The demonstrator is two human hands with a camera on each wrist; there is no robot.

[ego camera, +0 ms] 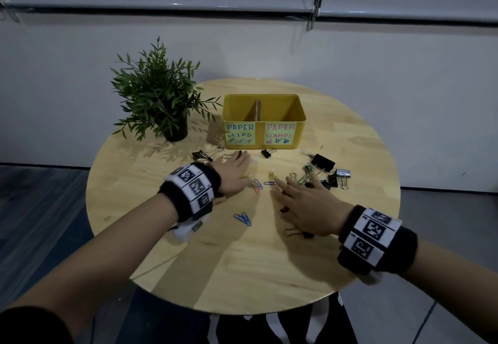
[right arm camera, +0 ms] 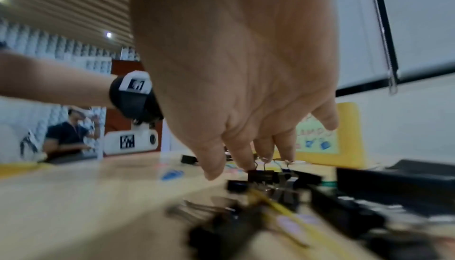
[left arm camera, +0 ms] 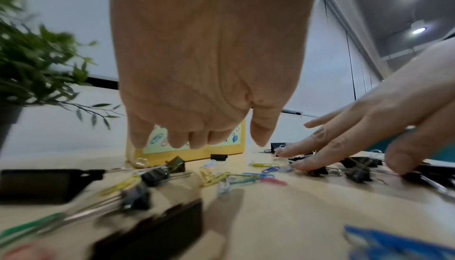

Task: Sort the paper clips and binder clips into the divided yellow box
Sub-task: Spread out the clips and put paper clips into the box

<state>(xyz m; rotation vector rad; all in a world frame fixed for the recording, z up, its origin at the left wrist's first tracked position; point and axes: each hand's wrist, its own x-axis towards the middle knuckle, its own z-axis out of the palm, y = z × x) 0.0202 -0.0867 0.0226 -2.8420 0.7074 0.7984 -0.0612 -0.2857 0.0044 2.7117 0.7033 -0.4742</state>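
The divided yellow box [ego camera: 299, 128] stands at the table's back, its left half labelled paper clips and its right half paper clamps. In front of it lie scattered coloured paper clips [ego camera: 257, 184] and black binder clips [ego camera: 323, 161]. My left hand [ego camera: 237, 163] lies flat, palm down, over clips left of centre and holds nothing. Its fingers [left arm camera: 197, 139] hang straight in the left wrist view. My right hand [ego camera: 296, 184] is spread over the right-hand pile. Its fingertips [right arm camera: 246, 159] touch the wire handles of a small binder clip [right arm camera: 263, 175].
A potted green plant [ego camera: 161, 95] stands left of the box on the round wooden table [ego camera: 242, 276]. Two blue paper clips [ego camera: 242, 218] lie between my wrists, and a binder clip [ego camera: 299, 233] lies under my right wrist. A person [right arm camera: 66, 137] sits far behind.
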